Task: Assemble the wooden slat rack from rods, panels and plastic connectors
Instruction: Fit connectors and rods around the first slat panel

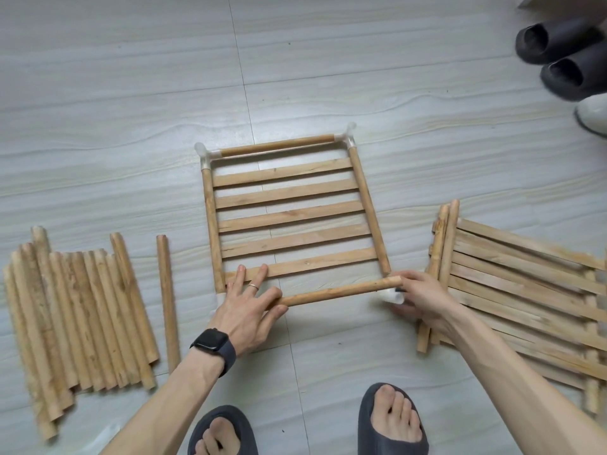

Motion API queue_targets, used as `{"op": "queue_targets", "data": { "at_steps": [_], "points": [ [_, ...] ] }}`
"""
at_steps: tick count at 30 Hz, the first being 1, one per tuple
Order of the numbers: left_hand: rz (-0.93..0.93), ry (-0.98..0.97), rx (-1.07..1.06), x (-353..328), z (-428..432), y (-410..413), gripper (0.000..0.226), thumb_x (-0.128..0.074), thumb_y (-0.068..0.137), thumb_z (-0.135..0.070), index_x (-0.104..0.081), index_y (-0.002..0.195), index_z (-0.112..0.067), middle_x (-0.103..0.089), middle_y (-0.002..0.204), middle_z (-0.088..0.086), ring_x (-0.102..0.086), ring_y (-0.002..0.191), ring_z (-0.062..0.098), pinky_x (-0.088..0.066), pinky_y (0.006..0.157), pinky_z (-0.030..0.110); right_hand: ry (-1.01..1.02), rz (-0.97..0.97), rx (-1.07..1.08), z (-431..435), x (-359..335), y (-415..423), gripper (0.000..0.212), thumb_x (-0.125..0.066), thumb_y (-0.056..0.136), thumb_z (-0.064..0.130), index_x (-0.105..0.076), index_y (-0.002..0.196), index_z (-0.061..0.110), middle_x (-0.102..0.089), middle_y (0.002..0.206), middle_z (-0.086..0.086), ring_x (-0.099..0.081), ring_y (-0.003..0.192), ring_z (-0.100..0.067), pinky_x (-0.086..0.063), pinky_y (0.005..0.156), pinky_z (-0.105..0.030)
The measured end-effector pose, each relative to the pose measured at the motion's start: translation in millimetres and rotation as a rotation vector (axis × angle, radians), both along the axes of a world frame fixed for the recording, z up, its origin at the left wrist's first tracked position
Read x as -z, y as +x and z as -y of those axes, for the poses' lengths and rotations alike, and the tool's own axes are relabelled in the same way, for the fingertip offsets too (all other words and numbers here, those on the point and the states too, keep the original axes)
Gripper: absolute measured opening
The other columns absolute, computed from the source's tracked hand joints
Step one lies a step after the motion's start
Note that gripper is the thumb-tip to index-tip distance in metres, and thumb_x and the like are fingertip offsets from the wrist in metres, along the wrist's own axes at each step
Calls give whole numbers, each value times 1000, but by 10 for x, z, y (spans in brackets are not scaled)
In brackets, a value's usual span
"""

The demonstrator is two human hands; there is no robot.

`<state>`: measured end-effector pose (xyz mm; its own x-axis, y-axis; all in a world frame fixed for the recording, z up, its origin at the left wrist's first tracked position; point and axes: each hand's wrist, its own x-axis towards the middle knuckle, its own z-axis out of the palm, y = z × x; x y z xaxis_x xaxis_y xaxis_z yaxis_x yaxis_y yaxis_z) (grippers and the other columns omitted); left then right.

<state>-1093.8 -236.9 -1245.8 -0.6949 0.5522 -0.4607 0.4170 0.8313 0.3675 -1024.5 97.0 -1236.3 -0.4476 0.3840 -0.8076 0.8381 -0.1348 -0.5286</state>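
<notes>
closing the near side of the frame looks like the step in hand. the slat panel [289, 218] lies flat on the floor [131, 126], mid-scene, with connectors on its far corners. the left hand [244, 307] pinches the left end of the near rod [338, 292], its other fingers flat on the nearest slat. the right hand [423, 300] curls round the rod's right end, just above a white connector [391, 296]. keep the rod level, line it up with each socket, and push straight in without twisting.
</notes>
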Motion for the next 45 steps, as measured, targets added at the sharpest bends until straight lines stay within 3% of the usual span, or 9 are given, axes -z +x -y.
{"op": "queue_targets", "data": {
  "at_steps": [3,8,14,19,28,33,36,40,45],
  "points": [
    [6,2,-8,0,-14,-31,43,-30,98,-59,-55,118,-31,-13,166,5,3,150,45,-15,119,62,134,-58,-37,-34,7,102,19,-63,100,19,-65,109,2,-64,88,-14,-64,72,-21,-54,58,-30],
    [-17,-78,25,-2,-67,-9,70,-4,86,-68,-53,120,-31,-8,166,7,3,149,49,-16,118,64,285,-215,-115,-188,-71,159,21,-58,103,26,-72,108,12,-67,93,-2,-64,85,-14,-58,77,-33],
    [-22,-104,12,41,-88,9,68,-5,86,-69,-54,119,-33,-5,167,6,4,148,49,-11,117,64,211,-251,-103,-382,-170,139,16,-62,101,23,-78,99,19,-72,95,2,-66,79,-6,-58,68,-24],
    [-30,-73,-4,34,-82,8,62,-13,89,-67,-58,116,-33,-10,166,6,2,149,48,-13,118,64,247,-262,-131,-384,-177,96,14,-65,99,26,-79,100,25,-76,97,15,-67,89,4,-52,86,-25],
    [-66,-34,-33,55,-78,40,52,-29,92,-62,-64,107,-26,-18,164,9,-3,149,49,-13,116,66,323,-245,-273,-110,-118,-34,13,-73,93,33,-80,99,25,-77,95,13,-69,95,-1,-52,88,-25],
    [-31,-124,-38,37,-122,8,38,-43,93,-65,-59,106,-32,-20,163,8,-4,149,47,-17,118,62,177,-145,75,53,-73,65,28,-81,85,35,-74,102,14,-77,101,-6,-74,93,-18,-61,84,-34],
    [-11,-185,-95,-57,-308,-115,51,-37,88,-73,-49,126,-41,-34,154,8,-18,143,44,-32,113,54,-156,29,314,158,-67,97,31,-73,93,30,-69,110,3,-77,102,-14,-73,96,-25,-62,77,-41],
    [-86,-212,-93,-106,-446,-254,57,-41,94,-62,-29,144,-36,-43,144,3,-40,125,35,-52,87,46,-459,64,401,187,-75,98,29,-64,98,35,-69,118,14,-78,109,-2,-68,90,-15,-50,70,-28],
    [-163,-255,-72,-95,-511,-273,41,-47,98,-49,-37,135,-34,-46,133,3,-50,105,33,-45,68,39,-580,42,477,157,-54,100,30,-71,89,44,-77,109,22,-76,114,8,-63,84,-14,-43,68,-25]
  ]
}}
